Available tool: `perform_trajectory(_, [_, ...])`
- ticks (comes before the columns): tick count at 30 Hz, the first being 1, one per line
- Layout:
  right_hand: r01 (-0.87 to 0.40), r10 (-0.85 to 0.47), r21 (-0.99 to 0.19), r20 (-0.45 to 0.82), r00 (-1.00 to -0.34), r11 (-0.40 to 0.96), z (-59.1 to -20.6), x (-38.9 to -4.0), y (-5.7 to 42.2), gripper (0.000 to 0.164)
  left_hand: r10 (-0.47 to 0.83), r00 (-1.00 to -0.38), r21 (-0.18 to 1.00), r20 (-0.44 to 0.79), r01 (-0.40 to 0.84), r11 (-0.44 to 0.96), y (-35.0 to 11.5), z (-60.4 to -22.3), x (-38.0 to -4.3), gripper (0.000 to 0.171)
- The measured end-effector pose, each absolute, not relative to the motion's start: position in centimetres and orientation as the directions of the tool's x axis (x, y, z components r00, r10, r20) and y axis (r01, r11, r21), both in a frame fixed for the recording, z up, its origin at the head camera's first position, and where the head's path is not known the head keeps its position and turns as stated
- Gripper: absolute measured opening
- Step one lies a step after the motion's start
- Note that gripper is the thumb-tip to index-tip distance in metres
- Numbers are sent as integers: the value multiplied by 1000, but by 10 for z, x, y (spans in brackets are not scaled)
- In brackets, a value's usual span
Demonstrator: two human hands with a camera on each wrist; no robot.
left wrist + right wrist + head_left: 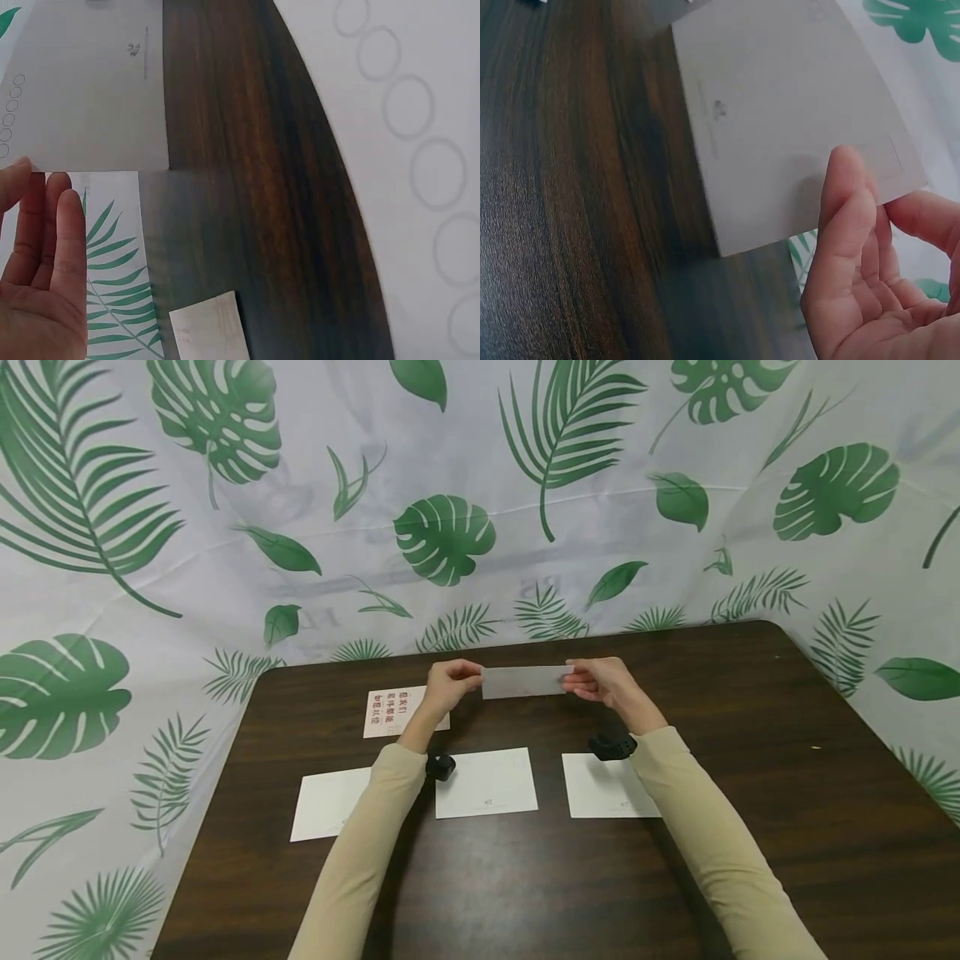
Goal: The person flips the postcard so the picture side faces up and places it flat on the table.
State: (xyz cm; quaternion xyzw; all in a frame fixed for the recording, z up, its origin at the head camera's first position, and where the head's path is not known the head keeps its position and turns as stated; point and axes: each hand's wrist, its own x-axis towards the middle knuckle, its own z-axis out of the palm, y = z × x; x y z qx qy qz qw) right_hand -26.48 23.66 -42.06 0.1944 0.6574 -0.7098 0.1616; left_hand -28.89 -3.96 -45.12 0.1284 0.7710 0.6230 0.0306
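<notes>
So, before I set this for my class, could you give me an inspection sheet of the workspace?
Surface: dark wood-grain table, rounded far corners.
Job's things: held card, raised between both hands; three pale cards lying apart in a row; printed card with reddish characters, partly behind the left arm.
Clutter: small pale speck, toward the table's right.
Hands: left hand and right hand each pinch one end of the held card.
Cables: nothing seen.
Surroundings: white cloth with green leaf prints behind.
</notes>
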Motion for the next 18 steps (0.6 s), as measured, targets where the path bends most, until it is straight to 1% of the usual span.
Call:
perform_trajectory(1, [491, 21, -866, -495, -869, -90, -421, -265, 237, 26, 248, -963, 967, 109, 160, 196, -40, -447, -286, 14])
perform_trajectory(3, [507, 5, -856, -510, -860, -105, -422, -266, 238, 23, 257, -960, 964, 114, 169, 205, -42, -448, -285, 13])
perform_trajectory(6, [529, -23, -839, -531, -847, -130, -425, -266, 239, 10, 267, -958, 957, 107, 173, 234, -42, -450, -284, 11])
perform_trajectory(8, [536, -36, -834, -536, -843, -133, -427, -266, 239, 3, 265, -958, 953, 110, 178, 245, -42, -460, -288, 10])
perform_trajectory(11, [543, -41, -832, -542, -839, -112, -430, -265, 239, 3, 266, -963, 959, 49, 120, 258, -42, -461, -287, 13])
perform_trajectory(13, [548, -40, -833, -547, -836, -77, -431, -264, 239, 16, 253, -967, 971, -37, 25, 237, -41, -461, -286, 16])
perform_trajectory(15, [551, -40, -834, -549, -835, -36, -432, -264, 240, 31, 234, -961, 976, -147, -102, 194, -41, -461, -285, 19])
perform_trajectory(18, [549, -39, -836, -549, -835, 23, -434, -264, 239, 44, 212, -927, 951, -309, -294, 99, -39, -460, -284, 24])
